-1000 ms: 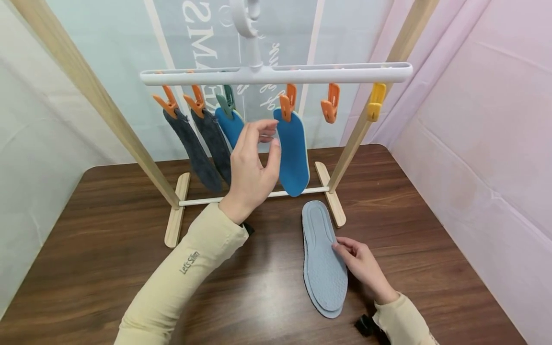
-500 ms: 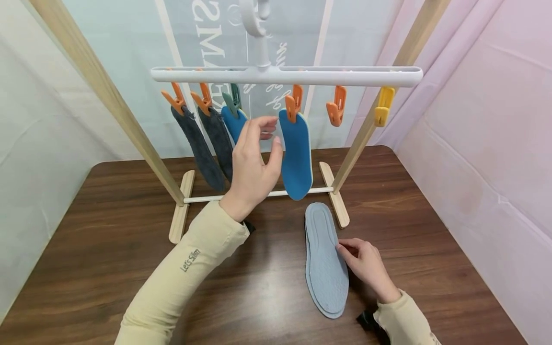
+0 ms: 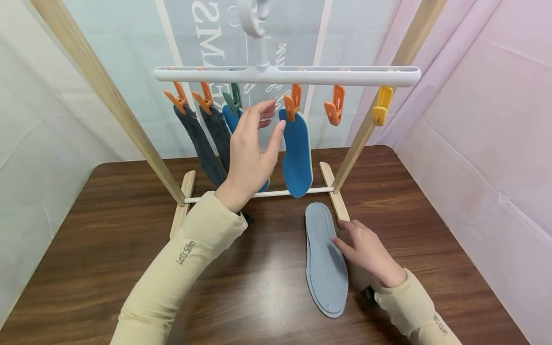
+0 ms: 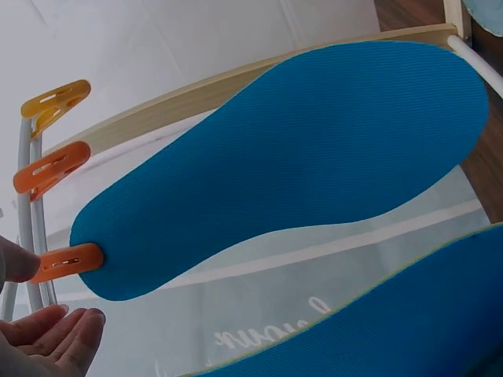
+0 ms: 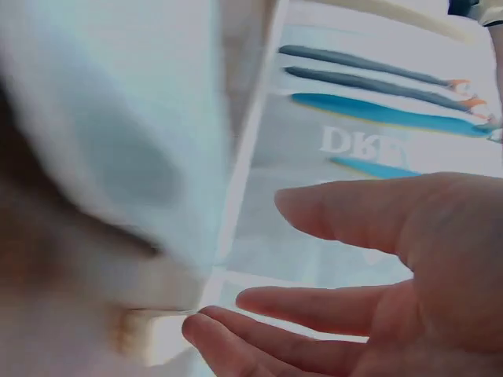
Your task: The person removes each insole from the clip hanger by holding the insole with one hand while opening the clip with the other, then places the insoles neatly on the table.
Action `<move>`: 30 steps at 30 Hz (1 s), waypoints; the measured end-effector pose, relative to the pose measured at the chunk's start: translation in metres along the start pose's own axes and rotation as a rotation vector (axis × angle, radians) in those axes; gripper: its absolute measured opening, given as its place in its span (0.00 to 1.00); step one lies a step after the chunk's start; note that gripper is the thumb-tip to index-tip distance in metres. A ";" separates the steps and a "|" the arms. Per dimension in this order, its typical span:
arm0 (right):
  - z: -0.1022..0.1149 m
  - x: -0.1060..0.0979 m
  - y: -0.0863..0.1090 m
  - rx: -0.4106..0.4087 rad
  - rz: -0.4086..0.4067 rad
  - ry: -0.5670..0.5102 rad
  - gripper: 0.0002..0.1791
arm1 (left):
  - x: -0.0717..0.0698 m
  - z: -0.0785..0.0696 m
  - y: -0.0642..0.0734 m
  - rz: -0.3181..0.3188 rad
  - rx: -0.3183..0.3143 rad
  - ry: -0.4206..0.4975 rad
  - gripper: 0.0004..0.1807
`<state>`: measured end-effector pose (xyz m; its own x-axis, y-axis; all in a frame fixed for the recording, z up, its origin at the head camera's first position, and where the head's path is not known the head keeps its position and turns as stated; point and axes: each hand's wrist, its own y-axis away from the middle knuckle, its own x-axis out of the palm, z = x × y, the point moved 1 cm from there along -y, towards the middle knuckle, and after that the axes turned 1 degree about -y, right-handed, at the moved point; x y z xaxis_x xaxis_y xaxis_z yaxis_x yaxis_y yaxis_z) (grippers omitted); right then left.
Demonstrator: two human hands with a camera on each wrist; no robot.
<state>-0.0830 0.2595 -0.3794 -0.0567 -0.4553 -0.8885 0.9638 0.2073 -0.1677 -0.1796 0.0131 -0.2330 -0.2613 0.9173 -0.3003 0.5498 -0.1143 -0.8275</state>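
A blue insole hangs from an orange clip on the white hanger bar. My left hand is raised just left of it, thumb and fingers apart. In the left wrist view its fingertips stand close about that orange clip, partly cut off by the frame edge. Two grey insoles lie stacked on the table. Beside their right edge my right hand has its fingers spread, the thumb tip overlapping the edge. The right wrist view shows nothing between its thumb and fingers; the pale insole there is blurred.
Two dark grey insoles and another blue insole hang on the left, partly behind my left hand. An orange clip and a yellow clip hang with nothing in them. Wooden posts flank the bar.
My right hand has loosened from the grey insoles' edge and moved slightly forward, its fingers spreading. The left hand has risen a little towards the orange clip, thumb and fingers further apart.
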 end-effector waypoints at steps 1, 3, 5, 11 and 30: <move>0.004 -0.003 -0.004 -0.021 -0.021 -0.006 0.25 | 0.000 0.000 -0.002 0.006 -0.008 0.002 0.20; 0.012 -0.007 -0.014 -0.065 -0.071 -0.042 0.26 | -0.001 0.000 -0.005 0.021 -0.030 0.009 0.21; 0.020 -0.010 -0.022 -0.103 -0.131 -0.086 0.26 | 0.000 0.001 -0.007 0.037 -0.062 0.026 0.22; 0.039 -0.014 -0.039 -0.155 -0.255 -0.201 0.30 | 0.003 -0.001 -0.011 0.078 -0.123 0.047 0.22; 0.059 -0.008 -0.088 -0.144 -0.367 -0.508 0.15 | 0.004 -0.003 -0.015 0.080 -0.135 0.040 0.21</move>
<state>-0.1523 0.1939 -0.3323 -0.2120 -0.8649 -0.4549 0.8586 0.0576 -0.5095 -0.1860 0.0195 -0.2206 -0.1823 0.9220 -0.3416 0.6697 -0.1380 -0.7297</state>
